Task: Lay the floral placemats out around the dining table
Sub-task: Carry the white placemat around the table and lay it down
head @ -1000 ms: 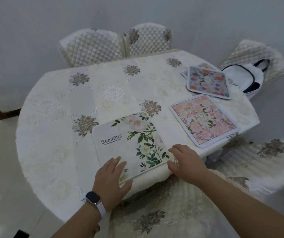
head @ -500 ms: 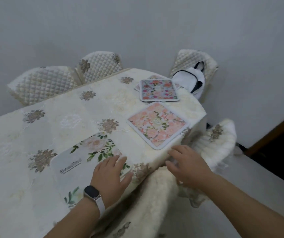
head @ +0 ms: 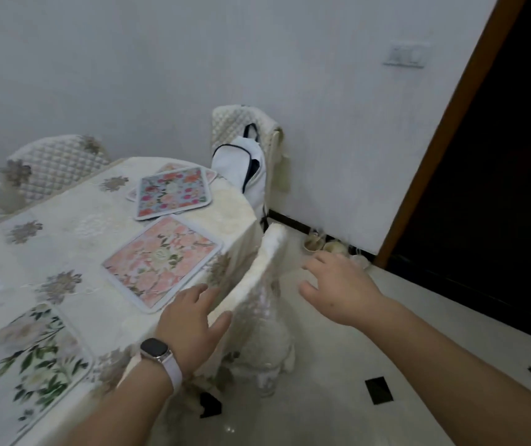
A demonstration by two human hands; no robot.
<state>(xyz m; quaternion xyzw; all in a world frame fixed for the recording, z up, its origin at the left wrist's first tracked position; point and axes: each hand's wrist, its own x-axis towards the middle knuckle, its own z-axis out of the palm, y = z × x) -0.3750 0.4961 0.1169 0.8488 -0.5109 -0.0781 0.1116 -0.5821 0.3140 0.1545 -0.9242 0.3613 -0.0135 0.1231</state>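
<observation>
wall [head: 193,59] – pale grey | floor [head: 370,333] – glossy white tile | doorway [head: 499,188] dark

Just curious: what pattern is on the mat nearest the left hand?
Peach-pink roses with a white bloom in the centre on the mat, seen from the head camera.

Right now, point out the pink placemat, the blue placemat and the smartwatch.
pink placemat [head: 161,260], head view, its flowered middle
blue placemat [head: 173,192], head view, its flowered middle
smartwatch [head: 154,349], head view, its dark screen

The table [head: 74,226] has a cream flowery cloth on it. White leafy placemat [head: 23,358] at the near edge, pink one [head: 161,260] by the right edge, blue one [head: 174,191] stacked at the far corner.
</observation>
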